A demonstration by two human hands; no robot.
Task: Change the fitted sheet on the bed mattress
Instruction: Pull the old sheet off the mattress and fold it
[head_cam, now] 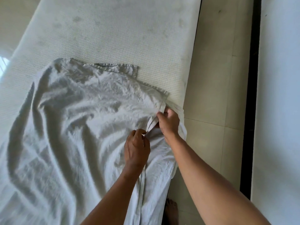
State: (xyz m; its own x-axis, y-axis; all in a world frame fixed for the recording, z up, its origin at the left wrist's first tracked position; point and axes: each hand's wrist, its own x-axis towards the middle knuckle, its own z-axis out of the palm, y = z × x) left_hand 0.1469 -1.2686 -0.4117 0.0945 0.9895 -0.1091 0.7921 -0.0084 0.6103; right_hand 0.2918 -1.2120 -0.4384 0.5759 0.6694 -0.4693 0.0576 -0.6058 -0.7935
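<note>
Both hands, left (136, 148) and right (168, 122), pinch the sheet's (73, 127) hem near the mattress (113, 38) edge; a loose pinch could let it slide floorward.

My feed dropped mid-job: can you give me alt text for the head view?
The left hand and right hand pinch the hem of a wrinkled sheet near the right edge of a bare mattress. The sheet covers only the near part. A bare foot stands on the tiled floor beside it.
</note>
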